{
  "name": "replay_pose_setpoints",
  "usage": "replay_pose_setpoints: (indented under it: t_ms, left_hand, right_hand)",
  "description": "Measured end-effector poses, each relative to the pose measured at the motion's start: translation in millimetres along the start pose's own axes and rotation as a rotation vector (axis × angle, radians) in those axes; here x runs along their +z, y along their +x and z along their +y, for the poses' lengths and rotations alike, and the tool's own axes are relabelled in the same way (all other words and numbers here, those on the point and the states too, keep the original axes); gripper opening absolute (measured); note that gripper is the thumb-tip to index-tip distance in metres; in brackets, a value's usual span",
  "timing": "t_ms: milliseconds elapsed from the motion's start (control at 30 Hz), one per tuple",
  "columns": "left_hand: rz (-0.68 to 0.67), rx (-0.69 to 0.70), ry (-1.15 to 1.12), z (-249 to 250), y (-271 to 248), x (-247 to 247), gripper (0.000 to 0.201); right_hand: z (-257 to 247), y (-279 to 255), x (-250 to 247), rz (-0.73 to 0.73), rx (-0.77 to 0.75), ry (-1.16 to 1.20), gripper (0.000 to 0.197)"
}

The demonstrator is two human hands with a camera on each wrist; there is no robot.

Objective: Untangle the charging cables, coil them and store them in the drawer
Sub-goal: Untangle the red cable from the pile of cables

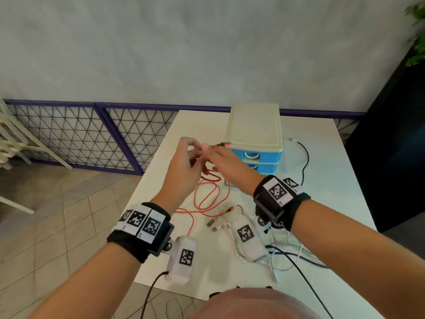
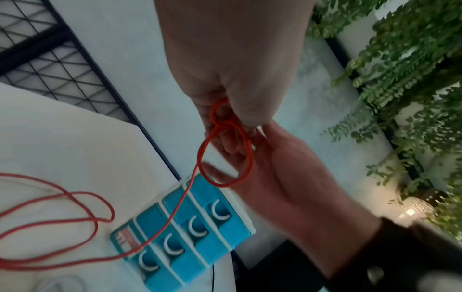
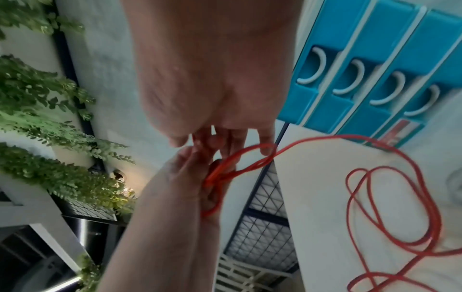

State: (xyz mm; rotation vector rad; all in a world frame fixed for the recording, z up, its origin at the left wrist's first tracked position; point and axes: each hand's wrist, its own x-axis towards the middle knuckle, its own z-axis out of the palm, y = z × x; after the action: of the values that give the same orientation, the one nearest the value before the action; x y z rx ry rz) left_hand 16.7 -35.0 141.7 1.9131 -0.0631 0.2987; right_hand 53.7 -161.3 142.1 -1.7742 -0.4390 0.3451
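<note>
Both hands are raised over the white table [image 1: 326,203], in front of the blue drawer unit [image 1: 255,155] with its cream top. My left hand [image 1: 195,149] pinches the crossing of small loops in the red cable [image 2: 220,123]. My right hand [image 1: 212,156] meets it from the right, its fingers [image 2: 232,150] passing through a loop and holding the red cable [image 3: 217,175]. A plug end with a red light [image 1: 226,145] sticks out past the fingers. The remaining red cable [image 1: 211,178] hangs down and lies in loose loops on the table. All drawers [image 2: 190,227] look closed.
A tangle of white and black cables [image 1: 285,252] with USB plugs [image 1: 213,224] lies near the front right. Another black cable [image 1: 305,162] runs beside the drawer unit. A mesh fence [image 1: 69,134] stands left, with a dark panel and plants [image 1: 416,42] at right.
</note>
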Motion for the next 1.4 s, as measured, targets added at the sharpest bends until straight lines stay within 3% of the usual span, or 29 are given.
replay_pose_setpoints:
  t_ms: [100,167,267,400,500,600,733,833,933,1100,1200,1333,1400]
  left_hand:
    - [-0.076,0.036,0.031,-1.6,-4.0,11.7,0.013]
    - [-0.155,0.044,0.105,-6.6,-3.2,13.8,0.005]
    - [-0.270,0.099,0.307,-17.3,0.4,8.1,0.026]
    - [-0.410,0.159,0.514,-41.4,-0.9,-1.3,0.039]
    - [-0.411,0.113,0.543,-47.4,-1.5,0.7,0.043]
    - [-0.372,0.104,0.534,-47.8,3.2,3.9,0.030]
    - [-0.223,0.101,0.286,-47.8,10.4,1.1,0.019]
    - [-0.153,0.302,0.376,-46.3,16.1,-0.9,0.020]
    - [-0.231,0.396,0.394,-41.8,18.6,-5.2,0.027]
    - [-0.332,0.095,0.148,-12.7,12.9,-1.8,0.016]
    - [-0.273,0.048,0.050,-5.2,16.5,0.8,0.008]
    - [-0.162,-0.023,0.083,-1.5,23.6,-1.7,0.014]
    - [-0.153,-0.074,0.088,-3.5,26.6,-4.8,0.015]
  right_hand:
    - [-8.3,4.5,0.3,0.136,-0.023,0.121,0.034]
    - [-9.7,8.3,-5.1,0.201,-0.059,0.321,0.035]
    - [-9.1,8.1,-18.4,0.320,-0.041,0.570,0.034]
    - [0.3,4.5,-34.7,0.414,-0.064,0.509,0.032]
    - [4.7,7.1,-41.3,0.446,-0.070,0.423,0.032]
    - [8.3,8.5,-47.5,0.483,-0.054,0.341,0.032]
    - [7.7,10.9,-53.2,0.497,-0.028,0.305,0.031]
    - [3.0,14.0,-52.6,0.481,-0.047,0.307,0.032]
    - [0.1,15.3,-52.4,0.418,-0.066,0.211,0.035]
    - [-2.8,9.7,-49.0,0.264,-0.011,0.069,0.042]
    - [-2.5,5.3,-42.7,0.217,0.010,-0.018,0.043]
    - [-5.4,-2.4,-40.7,0.049,0.099,0.120,0.031]
    - [-1.9,-5.1,-42.3,-0.005,0.096,0.155,0.045]
